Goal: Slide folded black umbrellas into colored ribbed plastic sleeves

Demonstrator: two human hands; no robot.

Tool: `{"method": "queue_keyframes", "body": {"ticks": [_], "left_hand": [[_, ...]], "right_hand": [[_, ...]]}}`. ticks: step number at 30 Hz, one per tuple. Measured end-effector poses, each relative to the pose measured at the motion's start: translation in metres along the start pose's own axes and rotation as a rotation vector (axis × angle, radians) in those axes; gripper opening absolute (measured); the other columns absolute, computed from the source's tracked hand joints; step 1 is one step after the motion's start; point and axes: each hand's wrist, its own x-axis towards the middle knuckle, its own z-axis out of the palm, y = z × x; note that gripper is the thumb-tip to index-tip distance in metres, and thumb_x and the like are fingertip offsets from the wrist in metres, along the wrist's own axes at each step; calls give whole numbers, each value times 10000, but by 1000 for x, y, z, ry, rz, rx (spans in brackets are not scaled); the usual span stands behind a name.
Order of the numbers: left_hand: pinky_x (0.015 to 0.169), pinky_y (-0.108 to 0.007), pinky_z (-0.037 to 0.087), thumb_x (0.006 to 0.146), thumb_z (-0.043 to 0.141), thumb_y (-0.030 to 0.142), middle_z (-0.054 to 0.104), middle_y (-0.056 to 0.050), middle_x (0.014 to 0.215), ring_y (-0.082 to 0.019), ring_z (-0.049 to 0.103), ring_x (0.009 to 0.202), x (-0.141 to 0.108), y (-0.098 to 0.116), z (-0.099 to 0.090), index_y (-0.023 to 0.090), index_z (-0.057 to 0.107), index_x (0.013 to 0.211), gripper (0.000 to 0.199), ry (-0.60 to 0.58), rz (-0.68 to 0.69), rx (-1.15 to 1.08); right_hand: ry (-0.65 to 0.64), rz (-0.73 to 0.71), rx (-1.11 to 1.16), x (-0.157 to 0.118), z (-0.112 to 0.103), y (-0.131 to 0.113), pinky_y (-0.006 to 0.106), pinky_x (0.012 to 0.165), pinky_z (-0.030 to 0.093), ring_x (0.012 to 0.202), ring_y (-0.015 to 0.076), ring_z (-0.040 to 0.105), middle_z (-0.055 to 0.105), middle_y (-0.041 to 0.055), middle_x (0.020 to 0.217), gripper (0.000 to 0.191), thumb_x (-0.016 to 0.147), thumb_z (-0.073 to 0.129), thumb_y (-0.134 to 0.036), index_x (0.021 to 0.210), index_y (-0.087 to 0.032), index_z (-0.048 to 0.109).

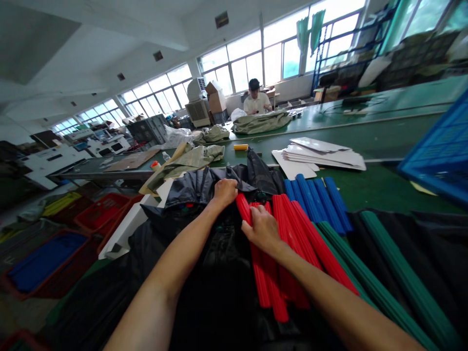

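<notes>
My right hand (263,229) is closed around a red ribbed tube (244,208), whose upper end points at the black cloth bag (193,187). Pinched in my left hand (225,191) is the edge of that dark cloth, close to the tube's tip. More red ribbed tubes (292,229) lie under and beside my right hand. Blue ribbed tubes (318,202) rest just beyond them. To the right are longer green ribbed tubes (398,263) on black fabric. The bag's inside is hidden by its folds.
White flat boards (321,156) and a yellow roll (240,147) lie on the green table (380,139). A blue crate (438,146) stands at the right. Red bins (47,287) sit on the lower left. Across the table a person (257,100) sits behind olive cloth (261,123).
</notes>
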Motion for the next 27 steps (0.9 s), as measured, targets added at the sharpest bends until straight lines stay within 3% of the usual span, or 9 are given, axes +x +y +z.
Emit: {"method": "queue_keyframes", "body": {"ticks": [2, 4, 8, 11, 16, 19, 22, 25, 27], "left_hand": [[828, -297, 472, 851, 454, 214, 711, -101, 967, -229, 648, 958, 4, -5, 0, 207, 694, 1006, 286, 58, -87, -56], [859, -277, 460, 855, 448, 187, 696, -67, 1060, -201, 635, 994, 8, -8, 0, 245, 646, 1132, 345, 132, -110, -133], [890, -245, 439, 880, 433, 206, 681, -33, 1092, -166, 614, 1013, 10, -5, 2, 262, 646, 1140, 341, 158, -9, -205], [871, -246, 440, 874, 439, 214, 694, -45, 1024, -171, 622, 974, 8, 0, 3, 222, 690, 1038, 300, 120, 127, -159], [827, -258, 453, 838, 440, 177, 704, -62, 982, -182, 634, 938, 4, 7, 2, 188, 691, 992, 295, 135, 245, -120], [790, -273, 464, 836, 444, 217, 705, -67, 950, -198, 641, 908, 5, 9, 7, 193, 692, 966, 281, 147, 286, -95], [751, -293, 473, 817, 457, 231, 703, -81, 934, -223, 649, 878, 8, 7, 15, 192, 697, 951, 277, 126, 219, -6], [746, -310, 480, 794, 468, 216, 704, -88, 962, -242, 651, 895, 12, -1, 22, 202, 697, 986, 299, 88, 114, 49], [758, -322, 484, 792, 474, 226, 704, -88, 990, -252, 648, 923, 12, -7, 25, 219, 688, 1039, 327, 71, 64, 50]], "right_hand": [[-29, -38, -51, -2, 0, -2, 347, 752, 441, 877, 267, 589, 619, 178, 985, 319, 776, 505, -281, 990, -86, 637], [-39, -3, 81, -8, -2, 6, 346, 771, 444, 874, 256, 598, 632, 166, 989, 349, 780, 509, -292, 1031, -83, 633], [-38, 95, 467, -17, -5, 28, 334, 788, 455, 866, 235, 615, 675, 105, 952, 369, 800, 519, -355, 1052, -114, 640], [-5, 94, 576, -11, 1, 30, 327, 793, 456, 865, 229, 617, 679, 98, 946, 373, 822, 500, -365, 1059, -113, 640], [90, 130, 193, 26, 25, 12, 365, 843, 436, 971, 280, 580, 613, 166, 1035, 341, 801, 532, -309, 1042, -86, 623], [32, 194, 67, 56, 44, 6, 361, 841, 437, 1002, 282, 567, 585, 182, 1074, 317, 845, 497, -311, 1049, -86, 588], [-24, 228, 71, 81, 56, 4, 361, 831, 444, 998, 278, 578, 583, 219, 1093, 324, 880, 444, -252, 1103, -41, 549], [-105, 178, 79, 85, 51, 10, 352, 812, 457, 965, 277, 595, 607, 219, 1056, 368, 852, 536, -333, 1071, -41, 581], [-108, 99, 85, 68, 35, 27, 331, 851, 449, 1003, 256, 582, 605, 181, 1086, 431, 835, 573, -405, 1115, -77, 579]]}}
